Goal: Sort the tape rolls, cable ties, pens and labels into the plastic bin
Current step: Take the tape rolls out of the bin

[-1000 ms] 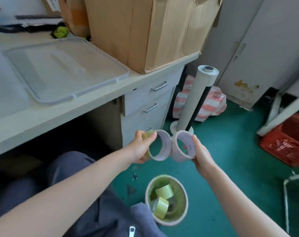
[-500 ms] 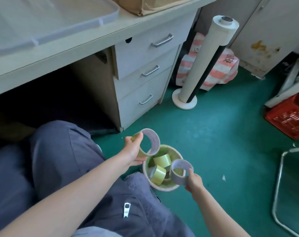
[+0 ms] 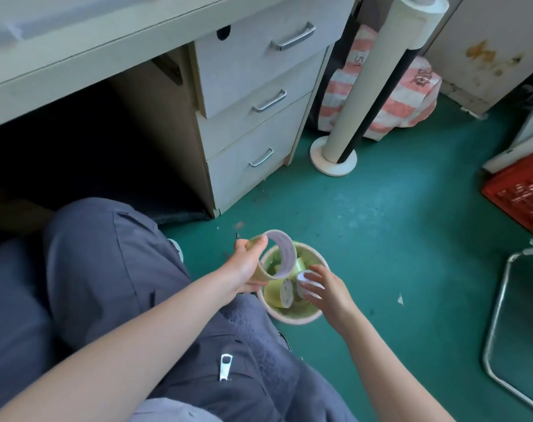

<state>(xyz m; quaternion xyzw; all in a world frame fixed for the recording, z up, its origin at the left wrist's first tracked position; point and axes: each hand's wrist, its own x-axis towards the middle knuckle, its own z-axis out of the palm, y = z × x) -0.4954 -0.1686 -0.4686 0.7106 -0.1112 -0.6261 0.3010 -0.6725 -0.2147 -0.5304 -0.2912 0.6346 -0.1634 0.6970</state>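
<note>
A small round pale bin [image 3: 292, 319] with a green inside stands on the green floor by my knee. Yellowish tape rolls [image 3: 279, 293] lie inside it. My left hand [image 3: 247, 263] grips a large tape roll [image 3: 277, 254] with a white core, held over the bin's left rim. My right hand [image 3: 326, 289] reaches into the bin from the right, fingers around a smaller white-cored tape roll [image 3: 305, 286]. Whether that roll rests on the others I cannot tell.
A desk with three drawers [image 3: 259, 102] stands behind the bin. A white tower fan [image 3: 378, 83] and a striped bag [image 3: 405, 95] are further back. A red crate [image 3: 524, 193] sits at right, a metal frame [image 3: 499, 315] at lower right. My grey trousers [image 3: 107, 269] fill the lower left.
Both hands came down from chest height to the bin. My right hand has lowered its roll into the bin; the left roll now hangs over the rim.
</note>
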